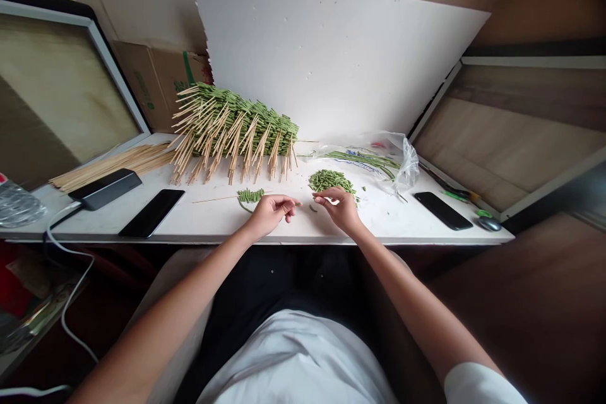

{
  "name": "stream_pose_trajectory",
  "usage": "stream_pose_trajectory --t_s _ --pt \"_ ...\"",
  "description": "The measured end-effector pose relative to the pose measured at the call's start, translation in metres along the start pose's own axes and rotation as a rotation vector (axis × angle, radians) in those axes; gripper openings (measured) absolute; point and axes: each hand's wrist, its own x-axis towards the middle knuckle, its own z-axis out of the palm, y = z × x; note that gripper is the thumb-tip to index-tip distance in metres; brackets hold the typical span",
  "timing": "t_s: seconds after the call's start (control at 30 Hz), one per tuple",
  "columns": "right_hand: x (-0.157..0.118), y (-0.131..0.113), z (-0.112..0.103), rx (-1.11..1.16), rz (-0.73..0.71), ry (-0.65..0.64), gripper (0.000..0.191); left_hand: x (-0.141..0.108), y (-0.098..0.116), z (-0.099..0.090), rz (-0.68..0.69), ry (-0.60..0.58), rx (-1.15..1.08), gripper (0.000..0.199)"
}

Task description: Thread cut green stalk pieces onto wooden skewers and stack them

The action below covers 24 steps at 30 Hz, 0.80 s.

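Above the front of the white table, my left hand (272,214) has its thumb and forefinger closed together; what they pinch, if anything, is too small to make out. Facing it, my right hand (341,208) is pinched too, its fingertips hiding any small thing between them. Just behind my left hand lies a bamboo skewer (213,200) with a row of cut green bean pieces (250,195) on it. A heap of short bean pieces (329,180) sits behind my right hand. One loose piece (313,208) rests between the hands.
A large stack of filled skewers (237,129) stands at the back left, beside bare skewers (113,164). Long green beans (364,158) lie by a clear plastic bag (408,167). Phones (151,213) (442,210) lie either side; a white board (331,57) stands behind.
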Motion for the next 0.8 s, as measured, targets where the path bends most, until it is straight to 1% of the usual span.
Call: stream_pose_trajectory --t_s 0.07,0.13,0.23,0.3,0.43,0.53,0.63,0.7,0.77,0.8 --pt "0.001 0.013 -0.002 -0.164 0.000 -0.024 0.024 0.002 -0.003 -0.004 0.009 0.019 0.061 0.051" --pt "-0.001 0.020 0.000 -0.301 0.002 -0.058 0.022 0.002 -0.006 -0.006 0.002 0.001 0.090 0.048" --pt "-0.004 0.022 0.005 -0.467 -0.039 -0.082 0.022 0.001 -0.009 -0.006 -0.022 -0.034 0.095 0.049" --pt "-0.005 0.020 0.005 -0.515 -0.061 -0.099 0.030 0.000 -0.010 -0.005 -0.042 -0.042 0.090 0.050" --pt "-0.002 0.016 0.000 -0.469 -0.017 -0.126 0.049 -0.002 -0.011 -0.003 -0.091 -0.028 0.073 0.055" --pt "0.001 0.012 -0.006 -0.399 0.009 -0.125 0.055 -0.003 -0.009 -0.002 -0.120 -0.020 0.075 0.057" --pt "0.002 0.006 -0.008 -0.353 -0.009 -0.133 0.058 -0.004 -0.009 -0.001 -0.132 -0.009 0.097 0.054" --pt "0.001 0.000 -0.008 -0.319 -0.077 -0.145 0.053 -0.005 -0.008 0.000 -0.131 -0.005 0.110 0.052" --pt "0.000 -0.007 -0.006 -0.265 -0.203 -0.184 0.041 -0.006 -0.008 0.002 -0.124 -0.012 0.117 0.051" --pt "-0.001 -0.011 -0.004 -0.232 -0.272 -0.214 0.039 -0.006 -0.007 0.003 -0.118 -0.015 0.122 0.051"
